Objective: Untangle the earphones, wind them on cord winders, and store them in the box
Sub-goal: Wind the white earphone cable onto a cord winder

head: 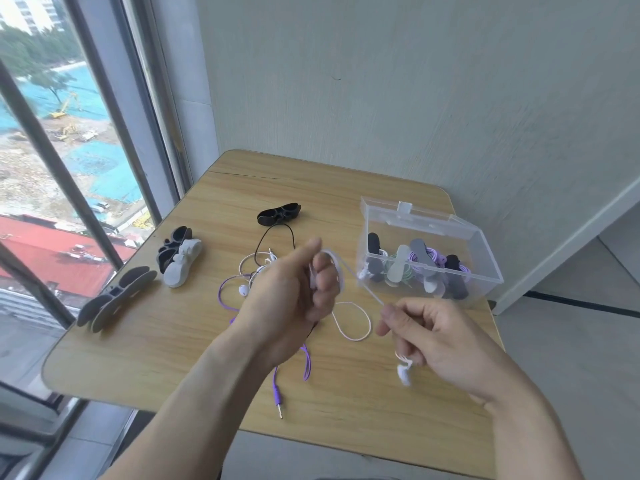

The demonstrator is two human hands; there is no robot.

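My left hand (294, 292) is raised over the table's middle, with a white earphone cord (351, 318) looped round its curled fingers. My right hand (429, 337) pinches the same cord a little to the right, pulling it taut; a white earbud (403, 372) dangles below this hand. A purple earphone cord (306, 362) lies under my left forearm, its plug (278, 407) near the front edge. A black earphone cord (273, 240) runs to a black winder (278, 213). The clear plastic box (485, 268) on the right holds several wound winders.
Dark grey and white cord winders (180, 259) lie at the table's left, and a grey pair (116, 299) sits near the left edge. The wooden table (173, 341) stands in a corner, with a window on the left and a wall behind.
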